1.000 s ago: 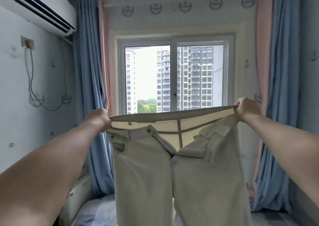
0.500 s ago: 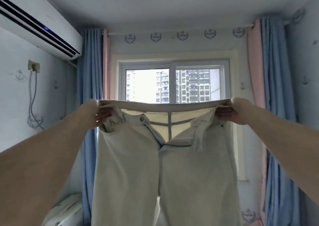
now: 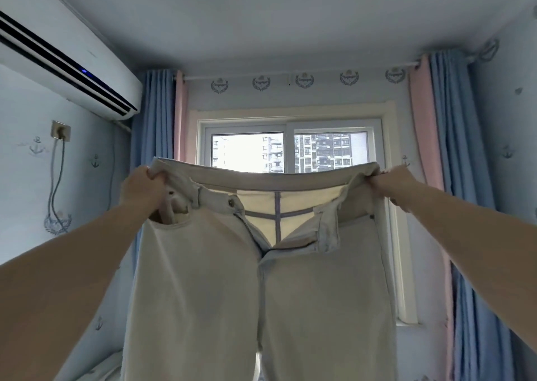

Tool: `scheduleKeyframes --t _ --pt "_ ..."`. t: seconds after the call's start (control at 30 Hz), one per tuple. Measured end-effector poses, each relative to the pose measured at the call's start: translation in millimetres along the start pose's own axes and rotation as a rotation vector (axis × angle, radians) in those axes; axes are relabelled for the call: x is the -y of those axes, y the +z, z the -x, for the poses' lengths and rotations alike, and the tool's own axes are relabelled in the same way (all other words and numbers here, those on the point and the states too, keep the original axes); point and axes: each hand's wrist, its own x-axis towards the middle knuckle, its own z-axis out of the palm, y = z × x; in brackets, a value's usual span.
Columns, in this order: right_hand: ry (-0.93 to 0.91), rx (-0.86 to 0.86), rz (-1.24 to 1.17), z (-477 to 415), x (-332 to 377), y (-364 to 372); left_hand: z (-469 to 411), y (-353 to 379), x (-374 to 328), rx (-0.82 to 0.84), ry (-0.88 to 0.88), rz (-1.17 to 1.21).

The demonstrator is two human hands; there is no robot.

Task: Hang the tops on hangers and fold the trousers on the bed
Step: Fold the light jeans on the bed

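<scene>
The pale trousers (image 3: 203, 293) hang in the air in front of the window (image 3: 247, 151), stretched wide at the waistband (image 3: 261, 175). The left grip (image 3: 142, 190) clenches the waistband's left end, fingers curled into the cloth above the pocket. The right grip (image 3: 398, 184) grasps the right end. The fly hangs open.

The cloth looks like soft, fairly weighty denim that drapes straight, is neither slippery nor fragile, and should hold a crease. The thick, seamed waistband ends seem the surest hold; bringing them together should lay leg on leg.

The leg hems are cut off below, so any twist there cannot be seen. A pale shape low on the left is too unclear to name. No tops or hangers show.
</scene>
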Motion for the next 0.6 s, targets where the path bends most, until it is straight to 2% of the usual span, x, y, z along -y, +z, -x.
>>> scheduleKeyframes --t 0.13,0.27,0.33,0.4,0.5,0.6 --pt "0.228 0.088 -0.258 12 9 8 6 -1 -5 0.121 -0.306 0.169" --pt "0.451 0.218 -0.321 21 10 21 -9 11 14 0.258 -0.569 0.290" --pt "0.466 0.329 -0.344 31 13 28 -14 23 23 0.295 -0.619 0.353" --pt "0.408 0.457 -0.359 43 17 38 12 20 0 0.339 -0.631 0.397" --pt "0.374 0.592 -0.436 59 26 54 42 27 -33 0.421 -0.598 0.504" --pt "0.293 0.688 -0.397 72 39 69 66 36 -63 0.500 -0.532 0.576"
